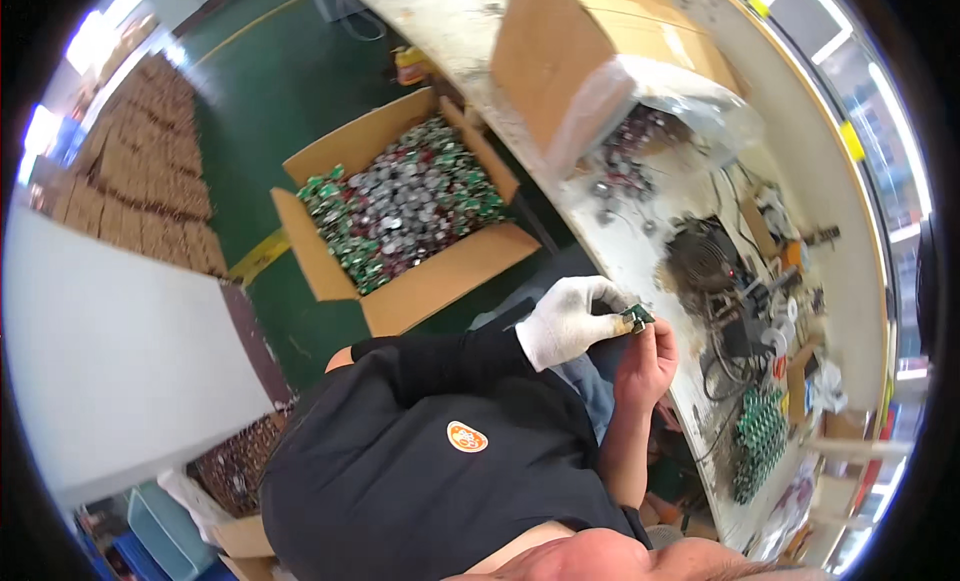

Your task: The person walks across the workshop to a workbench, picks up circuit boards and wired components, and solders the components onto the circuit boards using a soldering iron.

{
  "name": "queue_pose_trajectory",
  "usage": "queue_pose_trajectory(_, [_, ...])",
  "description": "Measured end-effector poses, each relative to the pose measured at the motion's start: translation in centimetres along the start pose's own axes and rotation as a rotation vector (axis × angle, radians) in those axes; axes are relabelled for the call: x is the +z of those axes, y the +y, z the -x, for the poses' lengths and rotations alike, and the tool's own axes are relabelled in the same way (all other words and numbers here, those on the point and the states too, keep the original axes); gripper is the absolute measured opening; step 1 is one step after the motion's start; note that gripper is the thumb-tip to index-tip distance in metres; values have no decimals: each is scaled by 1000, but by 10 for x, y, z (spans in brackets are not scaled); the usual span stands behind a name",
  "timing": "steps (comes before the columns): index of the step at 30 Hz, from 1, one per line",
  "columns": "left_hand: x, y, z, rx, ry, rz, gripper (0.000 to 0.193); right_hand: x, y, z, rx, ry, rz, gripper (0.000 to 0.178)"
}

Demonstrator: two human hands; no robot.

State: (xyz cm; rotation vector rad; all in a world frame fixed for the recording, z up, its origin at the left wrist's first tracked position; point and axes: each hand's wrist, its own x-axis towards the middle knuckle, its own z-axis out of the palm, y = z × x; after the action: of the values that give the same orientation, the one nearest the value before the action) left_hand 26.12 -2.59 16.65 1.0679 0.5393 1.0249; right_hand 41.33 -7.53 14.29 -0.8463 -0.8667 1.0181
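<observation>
My left hand [572, 321], in a white glove, pinches a small green circuit board [638, 314] between thumb and fingers. My bare right hand [648, 364] meets it from the other side, its thumb and fingertips closed at the board's lower edge. Both hands are held up by the near edge of the workbench [690, 386]. The fingers partly cover the board, so its finer parts cannot be made out. To the left of my hands stands an open cardboard box [440, 281], filled with green boards and round silvery parts [400, 206].
A large cardboard box [555, 66] lies on the bench, its plastic liner spilling small parts [625, 161]. Dark equipment with cables [705, 256] sits beyond my hands. Stacked green boards [760, 436] lie at the bench's right. Brown stacks [145, 171] and a white surface [130, 351] are at left.
</observation>
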Motion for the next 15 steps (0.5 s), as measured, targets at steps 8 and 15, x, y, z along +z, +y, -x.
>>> queue_pose_trajectory(8, [-67,14,37,47,117,69,18,68,23,-18,164,-316,18,6])
queue_pose_trajectory(15, [-104,16,54,-14,221,151,15,102,51,-18,344,-346,-41,8])
